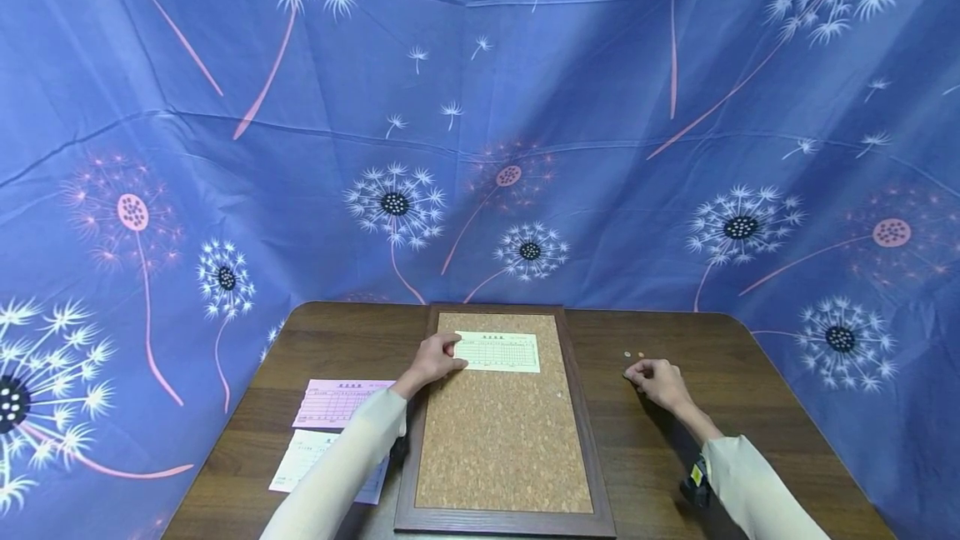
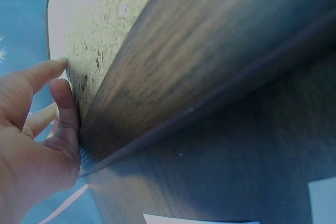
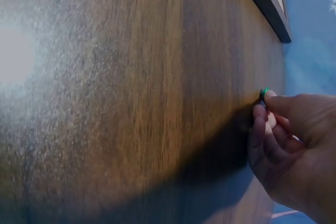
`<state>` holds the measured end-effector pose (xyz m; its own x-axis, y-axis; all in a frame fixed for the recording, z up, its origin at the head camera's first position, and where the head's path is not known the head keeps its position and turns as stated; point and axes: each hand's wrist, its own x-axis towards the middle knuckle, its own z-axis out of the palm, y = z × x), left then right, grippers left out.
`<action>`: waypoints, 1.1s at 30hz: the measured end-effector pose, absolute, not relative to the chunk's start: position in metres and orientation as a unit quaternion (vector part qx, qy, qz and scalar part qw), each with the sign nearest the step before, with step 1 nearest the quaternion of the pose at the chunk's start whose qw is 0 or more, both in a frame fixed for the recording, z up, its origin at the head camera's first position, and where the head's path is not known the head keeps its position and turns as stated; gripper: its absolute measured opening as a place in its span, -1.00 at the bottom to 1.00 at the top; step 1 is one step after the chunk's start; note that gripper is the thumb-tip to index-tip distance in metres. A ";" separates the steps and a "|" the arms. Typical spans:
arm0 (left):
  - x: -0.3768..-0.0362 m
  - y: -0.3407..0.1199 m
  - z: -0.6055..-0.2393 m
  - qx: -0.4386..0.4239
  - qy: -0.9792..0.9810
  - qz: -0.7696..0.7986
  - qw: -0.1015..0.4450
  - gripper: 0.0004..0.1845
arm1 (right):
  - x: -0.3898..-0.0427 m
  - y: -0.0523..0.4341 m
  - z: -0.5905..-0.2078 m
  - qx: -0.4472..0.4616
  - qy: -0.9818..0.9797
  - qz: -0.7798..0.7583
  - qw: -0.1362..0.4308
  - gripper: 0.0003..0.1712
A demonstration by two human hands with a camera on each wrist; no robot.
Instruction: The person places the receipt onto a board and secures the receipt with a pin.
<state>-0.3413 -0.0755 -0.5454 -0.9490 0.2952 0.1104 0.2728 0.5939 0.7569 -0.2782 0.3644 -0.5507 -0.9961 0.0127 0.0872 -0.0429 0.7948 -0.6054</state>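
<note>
My left hand (image 1: 435, 359) rests at the left edge of a pale green printed form (image 1: 498, 352). Its index fingertip lies by the upper corner and the thumb by the lower one, spread apart. Beneath the form is a cork board (image 1: 502, 448) in a dark wooden frame. In the left wrist view the fingers (image 2: 47, 72) reach over the frame onto the board. To the right of the board, my right hand (image 1: 662, 383) pinches a small shiny green thumbtack (image 3: 265, 93) between thumb and fingers, low over the table.
Two small tacks, one whitish (image 1: 627, 354) and one orange (image 1: 641, 354), lie beyond my right hand. On the table's left are a pink form (image 1: 330, 403) and a white form (image 1: 300, 452), partly behind my left sleeve. A blue patterned cloth (image 1: 600, 190) hangs behind the table.
</note>
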 end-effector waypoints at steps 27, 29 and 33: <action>-0.341 -0.075 -0.543 0.160 0.895 0.416 0.016 -0.45 | -0.280 0.365 -0.541 0.023 -0.968 0.250 0.025 -0.88; -0.341 -0.075 -0.543 0.161 0.895 0.415 0.016 -0.45 | -0.281 0.363 -0.537 0.016 -0.975 0.219 0.025 -0.90; -0.340 -0.075 -0.542 0.163 0.894 0.416 0.015 -0.46 | -0.281 0.360 -0.532 0.010 -0.984 0.177 0.028 -0.92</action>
